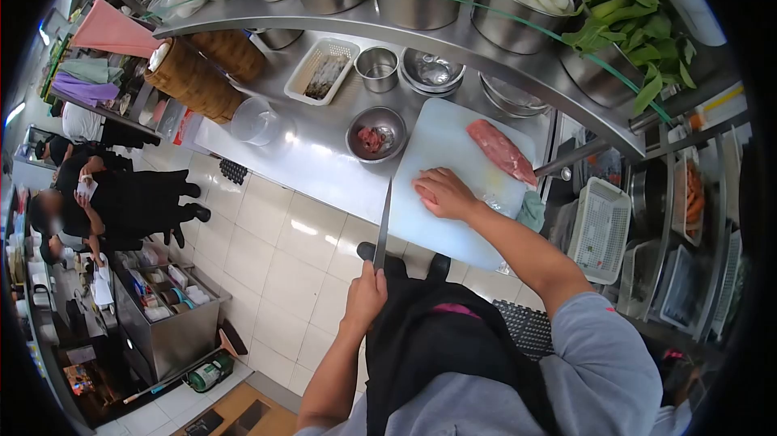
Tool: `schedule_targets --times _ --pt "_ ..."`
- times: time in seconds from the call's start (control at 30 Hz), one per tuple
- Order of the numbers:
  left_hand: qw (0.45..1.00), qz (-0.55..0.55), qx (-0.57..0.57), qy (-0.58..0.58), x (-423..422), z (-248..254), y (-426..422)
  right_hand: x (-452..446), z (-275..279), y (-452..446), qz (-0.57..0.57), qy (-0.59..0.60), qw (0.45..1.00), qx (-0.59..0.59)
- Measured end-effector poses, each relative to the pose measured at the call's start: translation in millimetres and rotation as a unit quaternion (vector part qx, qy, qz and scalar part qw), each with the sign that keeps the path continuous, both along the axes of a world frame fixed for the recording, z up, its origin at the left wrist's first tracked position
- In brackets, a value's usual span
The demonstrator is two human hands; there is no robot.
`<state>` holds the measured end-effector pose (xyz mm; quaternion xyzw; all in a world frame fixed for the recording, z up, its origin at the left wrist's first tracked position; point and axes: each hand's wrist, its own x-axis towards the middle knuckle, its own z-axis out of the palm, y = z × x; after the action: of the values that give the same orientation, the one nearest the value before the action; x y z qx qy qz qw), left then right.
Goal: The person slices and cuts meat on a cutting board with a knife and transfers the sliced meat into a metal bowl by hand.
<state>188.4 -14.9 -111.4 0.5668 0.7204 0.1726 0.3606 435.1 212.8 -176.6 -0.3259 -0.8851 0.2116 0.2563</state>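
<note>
My left hand is wrapped round the handle of a long knife. The blade points up and away, beside the left edge of a white cutting board. On the board rests my right hand, its fingers curled in and pressed down; whatever may be under them is hidden. A long piece of raw red meat lies on the board's right side, apart from that hand. Left of the board, a steel bowl holds small pieces of red meat. A greenish cloth sits by the board's right edge.
Behind stand a white basket, a steel pot and stacked steel bowls. A steel shelf with full pots overhangs the counter. Bamboo steamers and a clear tub are left. Other people stand far left.
</note>
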Motion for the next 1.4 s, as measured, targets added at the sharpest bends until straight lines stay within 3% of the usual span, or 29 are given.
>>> schedule_targets --times 0.33,0.43,0.47,0.53,0.67,0.93,1.03,1.1,1.2,1.3,1.4 --pt "1.000 0.017 -0.003 0.016 -4 -25 -3 9 -3 -9 0.006 -0.003 1.000 0.013" --pt "0.999 0.025 0.026 0.009 -5 -20 -4 8 23 -19 0.011 -0.131 0.991 -0.006" --pt "1.000 0.028 0.005 0.006 -6 -12 -1 2 33 -23 0.022 -0.125 0.992 0.001" --pt "0.999 0.034 0.010 0.011 -7 -13 3 -6 46 -31 -0.038 -0.196 0.980 0.021" --pt "0.999 0.032 0.005 -0.001 -4 -17 2 -5 9 -26 -0.045 -0.200 0.979 -0.003" --pt "0.998 0.038 0.038 -0.020 4 -17 8 -6 0 -22 -0.040 -0.202 0.978 -0.016" --pt "0.996 0.035 0.074 -0.025 3 -40 7 -6 -8 -18 -0.040 -0.120 0.991 -0.034" --pt "0.999 0.044 0.011 -0.009 6 -10 15 1 2 -16 0.004 -0.181 0.984 0.009" --pt "1.000 0.011 0.002 0.026 3 -6 22 11 21 -16 -0.042 -0.044 0.998 -0.020" --pt "0.995 -0.047 0.010 0.092 8 4 24 23 37 -24 -0.108 -0.005 0.993 -0.057" --pt "0.986 -0.089 0.009 0.144 19 5 31 27 43 -25 -0.063 -0.087 0.988 -0.108"
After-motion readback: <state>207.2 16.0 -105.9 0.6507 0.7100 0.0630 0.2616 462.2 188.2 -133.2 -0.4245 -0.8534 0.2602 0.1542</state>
